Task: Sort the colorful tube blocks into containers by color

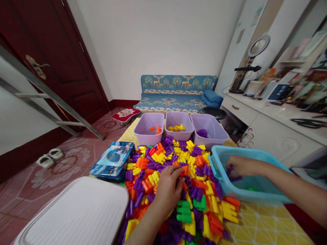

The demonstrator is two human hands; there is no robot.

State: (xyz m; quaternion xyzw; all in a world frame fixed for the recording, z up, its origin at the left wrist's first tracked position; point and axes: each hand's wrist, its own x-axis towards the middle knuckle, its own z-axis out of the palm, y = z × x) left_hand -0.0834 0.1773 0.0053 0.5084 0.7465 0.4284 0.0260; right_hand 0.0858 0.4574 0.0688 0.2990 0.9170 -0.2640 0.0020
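Note:
My left hand (169, 186) reaches into a heap of plastic toy building pieces. Its fingers are bent around an orange toy building piece (184, 170) on top of the heap. My right hand (237, 165) is down inside a light blue plastic bin (255, 197), closed on a purple toy building piece (234, 175). On the floor of that bin, a green toy building piece (251, 188) shows dimly. Near my left hand lie a green piece (184, 211), along with many yellow, orange and purple ones. Fingers partly hide both held pieces.
Three lilac bins stand behind the heap: the left bin (148, 139) has orange pieces, the middle bin (180, 135) yellow, the right bin (217, 137) purple. At left are a blue patterned box (113, 160) and a white lid (76, 211). A yellow patterned cloth (268, 221) covers the table.

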